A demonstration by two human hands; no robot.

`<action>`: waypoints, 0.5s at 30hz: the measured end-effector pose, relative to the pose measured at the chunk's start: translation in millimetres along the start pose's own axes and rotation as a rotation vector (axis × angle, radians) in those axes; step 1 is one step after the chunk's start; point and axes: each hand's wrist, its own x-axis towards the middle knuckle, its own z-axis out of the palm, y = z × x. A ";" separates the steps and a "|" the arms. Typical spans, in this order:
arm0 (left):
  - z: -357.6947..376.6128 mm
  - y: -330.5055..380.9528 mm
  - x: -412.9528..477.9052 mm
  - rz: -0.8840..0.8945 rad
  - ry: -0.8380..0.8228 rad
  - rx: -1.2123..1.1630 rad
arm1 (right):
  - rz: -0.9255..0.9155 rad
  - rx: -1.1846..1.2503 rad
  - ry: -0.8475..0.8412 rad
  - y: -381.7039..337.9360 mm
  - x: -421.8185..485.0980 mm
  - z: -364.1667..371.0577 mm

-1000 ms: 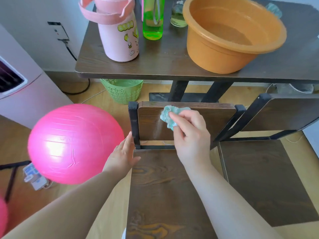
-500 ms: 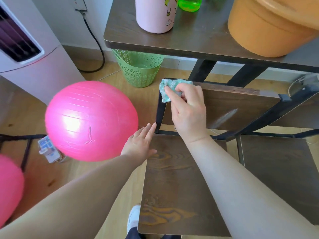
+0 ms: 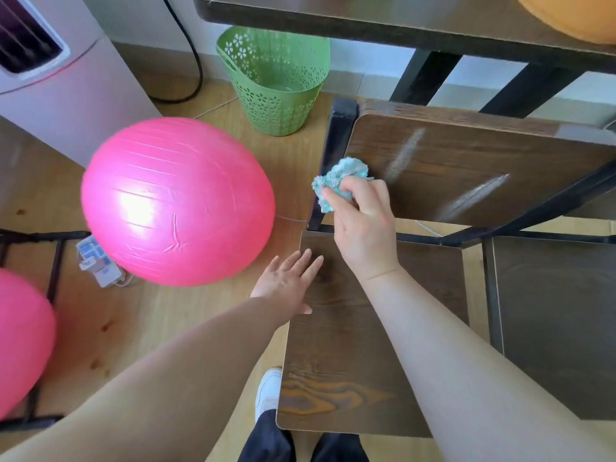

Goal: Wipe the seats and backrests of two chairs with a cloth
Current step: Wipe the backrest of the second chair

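Wooden streaked backrest (image 3: pixel 466 168) meets right hand's (image 3: pixel 365 228) cloth (image 3: pixel 336 176); pink ball (image 3: pixel 176 201) rests on floor (image 3: pixel 133 321).

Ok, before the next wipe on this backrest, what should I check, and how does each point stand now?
1. Grip on the cloth: ok, the fingers of the right hand curl round it.
2. Place of the cloth: ok, at the lower left corner of the backrest.
3. Support for the seat: ok, the left hand lies flat on its left edge.
4. Whole backrest wiped: not ok, pale streaks show on its right part.
5. Room beside the pink ball: ok, it lies apart from the seat.
6. Wiping of the second chair: cannot tell.
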 end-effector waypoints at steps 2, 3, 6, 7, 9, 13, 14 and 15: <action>4.2 0.2 3.0 0.000 -0.019 -0.005 | 0.009 0.009 -0.029 2.4 -9.8 11.5; 6.2 0.7 4.4 -0.001 -0.020 -0.005 | 0.012 0.009 -0.041 3.5 -14.3 17.2; 14.3 0.9 6.4 -0.008 -0.003 0.003 | 0.019 0.015 -0.075 5.1 -26.6 32.2; 17.8 0.5 6.2 -0.008 0.001 0.012 | 0.021 0.019 -0.085 5.2 -30.1 36.0; 22.8 0.0 5.5 -0.006 0.008 0.030 | 0.036 0.024 -0.125 5.7 -37.4 42.5; 24.2 0.0 5.2 -0.001 0.012 0.052 | 0.072 0.025 -0.196 7.6 -48.3 50.8; 24.1 0.0 5.1 -0.002 0.012 0.058 | 0.077 0.025 -0.198 8.4 -49.9 50.7; 23.5 0.1 5.1 -0.004 0.014 0.067 | 0.083 0.026 -0.192 9.1 -51.3 48.9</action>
